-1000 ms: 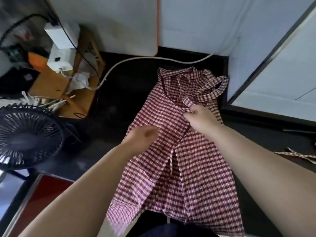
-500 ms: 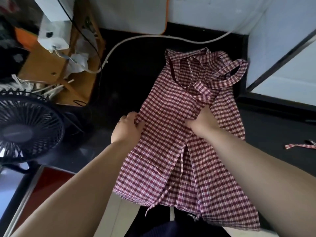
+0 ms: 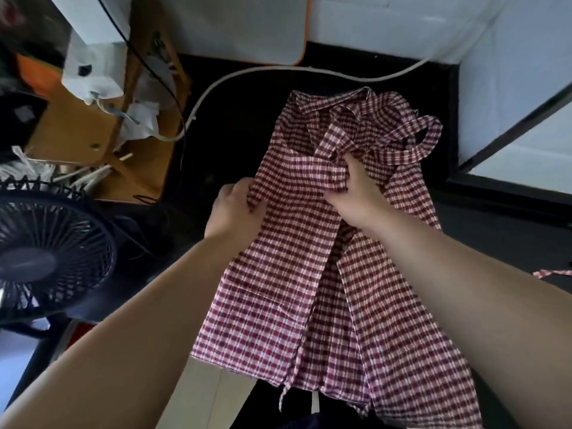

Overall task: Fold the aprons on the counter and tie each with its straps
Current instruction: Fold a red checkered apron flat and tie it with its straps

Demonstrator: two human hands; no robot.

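Both hands sit slightly higher on the apron [image 3: 278, 305] than before. Right of the fan [image 3: 46, 258], the left hand [image 3: 235, 209] pinches the cloth's left edge; the right hand [image 3: 359, 196] clutches a bunched fold mid-apron, just below the looped straps [image 3: 402, 140]. The apron lies on the dark surface [image 3: 235, 128].

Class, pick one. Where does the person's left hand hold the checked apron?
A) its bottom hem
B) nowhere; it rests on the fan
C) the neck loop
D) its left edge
D: the left hand pinches the apron at its left edge, about level with the right hand, far above the hem.
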